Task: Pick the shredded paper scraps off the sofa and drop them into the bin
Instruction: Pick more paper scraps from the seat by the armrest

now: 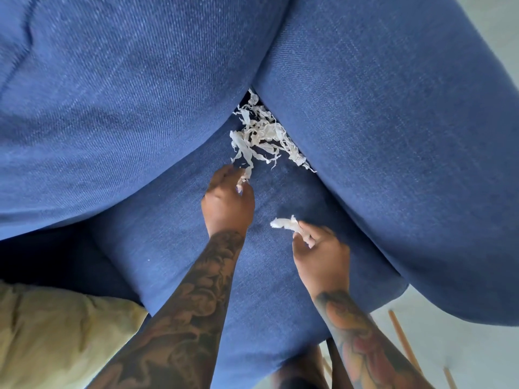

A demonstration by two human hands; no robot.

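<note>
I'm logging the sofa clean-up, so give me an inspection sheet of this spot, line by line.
Surface: blue sofa seat cushion, between back cushion and arm.
Job's things: pile of shredded paper scraps in the corner crevice; bin not in view.
Clutter: beige cushion at lower left.
Hands: left hand pinches a strip trailing from the pile; right hand holds a small wad of scraps.
Cables: nothing seen.
Surroundings: pale floor, wooden legs at lower right.

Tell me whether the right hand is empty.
No: the right hand pinches a small wad of paper scraps above the sofa seat.
</note>
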